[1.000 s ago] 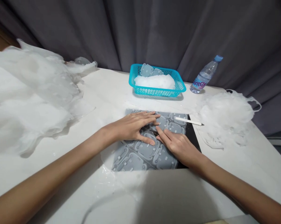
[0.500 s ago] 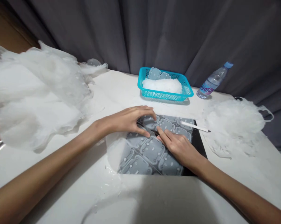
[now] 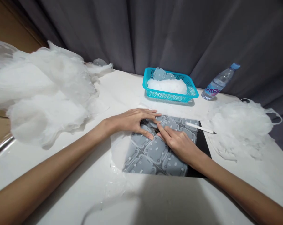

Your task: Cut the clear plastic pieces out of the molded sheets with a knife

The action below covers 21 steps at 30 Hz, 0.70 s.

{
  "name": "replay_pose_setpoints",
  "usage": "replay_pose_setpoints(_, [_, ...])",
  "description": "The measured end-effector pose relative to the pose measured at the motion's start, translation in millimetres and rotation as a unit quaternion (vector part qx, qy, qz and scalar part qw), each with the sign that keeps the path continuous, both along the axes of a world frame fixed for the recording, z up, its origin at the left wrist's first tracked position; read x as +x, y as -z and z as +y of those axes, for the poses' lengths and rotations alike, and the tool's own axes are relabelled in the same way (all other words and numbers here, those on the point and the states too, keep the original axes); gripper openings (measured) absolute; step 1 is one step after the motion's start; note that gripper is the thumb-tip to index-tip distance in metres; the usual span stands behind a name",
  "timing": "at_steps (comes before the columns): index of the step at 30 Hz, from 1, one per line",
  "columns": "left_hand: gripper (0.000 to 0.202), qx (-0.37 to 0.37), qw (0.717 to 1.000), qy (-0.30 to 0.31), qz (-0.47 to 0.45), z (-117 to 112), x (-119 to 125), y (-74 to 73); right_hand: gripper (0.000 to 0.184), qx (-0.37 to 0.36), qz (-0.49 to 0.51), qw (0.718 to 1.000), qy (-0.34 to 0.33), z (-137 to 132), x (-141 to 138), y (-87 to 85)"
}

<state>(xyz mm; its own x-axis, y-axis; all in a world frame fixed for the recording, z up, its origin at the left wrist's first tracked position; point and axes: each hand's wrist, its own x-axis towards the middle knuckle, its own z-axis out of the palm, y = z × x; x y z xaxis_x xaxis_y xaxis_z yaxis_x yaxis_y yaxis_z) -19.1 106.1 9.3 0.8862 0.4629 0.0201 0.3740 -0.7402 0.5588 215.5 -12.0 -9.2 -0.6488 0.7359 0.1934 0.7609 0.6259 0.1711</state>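
Note:
A clear sheet printed with grey, rounded label-like shapes (image 3: 155, 151) lies on a black mat (image 3: 203, 147). My left hand (image 3: 134, 121) rests on its upper left part, thumb and fingers spread around one shape. From the right, my right hand (image 3: 179, 142) reaches into that gap, its fingers closed on a thin dark tool (image 3: 156, 131). Most of this tool is hidden by the fingers, so its kind is unclear. The right index fingertip sits close to the left fingertips.
A turquoise basket (image 3: 172, 96) with cut grey pieces (image 3: 159, 74) and white stuff (image 3: 167, 86) stands at the back, beside a water bottle (image 3: 218, 84). A white pencil (image 3: 200, 127) lies on the sheet. White crumpled film heaps (image 3: 45, 93) flank both sides.
The view has shifted a little, so things appear further right. My right fingertips have slid slightly up and left over the sheet, closer to my left fingers, which stay spread.

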Motion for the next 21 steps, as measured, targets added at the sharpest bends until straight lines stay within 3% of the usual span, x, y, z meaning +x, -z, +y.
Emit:
replay_pose_setpoints(9, [0.076,0.008,1.000,0.007,0.010,2,3,-1.2,0.045,-0.023,-0.013,0.999,0.020,4,-16,-4.4])
replay_pose_setpoints(17, [0.073,0.018,1.000,-0.006,0.000,1,4,0.9,0.046,-0.055,-0.017,0.995,0.086,4,-32,-8.0])
replay_pose_setpoints(21, [0.074,0.001,0.999,-0.015,-0.033,4,-3,4.0,0.045,-0.055,-0.022,0.996,0.071,8,-35,-8.9])
